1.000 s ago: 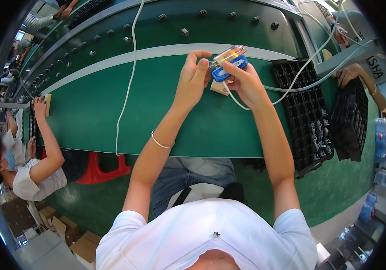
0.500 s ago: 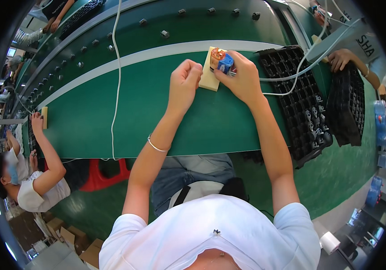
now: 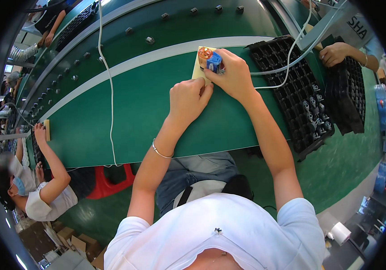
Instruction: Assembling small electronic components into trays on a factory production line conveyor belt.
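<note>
White cable (image 3: pixel 288 65) crossing over black tray (image 3: pixel 291 102), near right hand (image 3: pixel 232 74).

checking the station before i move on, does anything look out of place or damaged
One thing: the partly filled black tray seems to jut past the near edge of the green table, with silver parts gathered toward that end. Nothing looks clearly spilled or damaged.

This looks like a factory workroom. At 11 o'clock, little metal parts (image 3: pixel 149 40) are spread along a long green belt (image 3: pixel 211 27). Black plastic trays (image 3: pixel 288 104) full of small pockets are at 2 o'clock. At 8 o'clock a worker (image 3: pixel 57 202) in a blue face mask (image 3: pixel 19 186) is at the green workbench (image 3: pixel 143 117), and cardboard boxes (image 3: pixel 88 244) stand between 7 and 8 o'clock
</note>
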Available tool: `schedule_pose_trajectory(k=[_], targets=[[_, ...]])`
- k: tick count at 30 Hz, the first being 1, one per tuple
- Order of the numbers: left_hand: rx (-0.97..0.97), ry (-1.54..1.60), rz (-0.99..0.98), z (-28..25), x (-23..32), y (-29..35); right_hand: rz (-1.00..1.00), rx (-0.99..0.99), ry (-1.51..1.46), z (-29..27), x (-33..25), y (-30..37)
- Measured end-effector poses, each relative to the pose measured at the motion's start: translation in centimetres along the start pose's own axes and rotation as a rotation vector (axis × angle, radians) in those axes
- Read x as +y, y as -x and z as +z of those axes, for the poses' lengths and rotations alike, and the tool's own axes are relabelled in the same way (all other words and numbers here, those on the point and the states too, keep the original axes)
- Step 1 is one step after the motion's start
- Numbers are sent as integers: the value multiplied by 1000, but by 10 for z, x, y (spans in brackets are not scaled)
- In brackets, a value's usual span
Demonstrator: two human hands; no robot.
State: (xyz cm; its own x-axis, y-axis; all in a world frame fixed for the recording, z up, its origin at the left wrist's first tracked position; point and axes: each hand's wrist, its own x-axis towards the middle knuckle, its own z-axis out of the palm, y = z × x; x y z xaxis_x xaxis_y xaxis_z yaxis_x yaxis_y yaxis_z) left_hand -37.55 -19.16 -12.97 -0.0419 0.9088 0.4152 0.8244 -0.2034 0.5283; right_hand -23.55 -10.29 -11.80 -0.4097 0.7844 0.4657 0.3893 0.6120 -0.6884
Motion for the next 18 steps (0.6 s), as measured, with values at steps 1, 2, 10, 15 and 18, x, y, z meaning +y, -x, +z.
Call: schedule_pose_trajectory(k=[1, 2, 10, 15, 18], targets=[[-2, 1, 1, 0, 0, 0, 10, 6, -5, 0, 0, 0], [-9, 0, -2, 0, 1, 0, 12, 7, -5, -1, -1, 0], [-39, -8, -15, 0, 2, 0, -7, 38, 37, 2, 4, 0], [-40, -16, 5, 2, 4, -1, 18, 28, 99, 2, 12, -1], [-47, -8, -5, -4, 2, 1, 36, -53, 75, -2, 5, -4]])
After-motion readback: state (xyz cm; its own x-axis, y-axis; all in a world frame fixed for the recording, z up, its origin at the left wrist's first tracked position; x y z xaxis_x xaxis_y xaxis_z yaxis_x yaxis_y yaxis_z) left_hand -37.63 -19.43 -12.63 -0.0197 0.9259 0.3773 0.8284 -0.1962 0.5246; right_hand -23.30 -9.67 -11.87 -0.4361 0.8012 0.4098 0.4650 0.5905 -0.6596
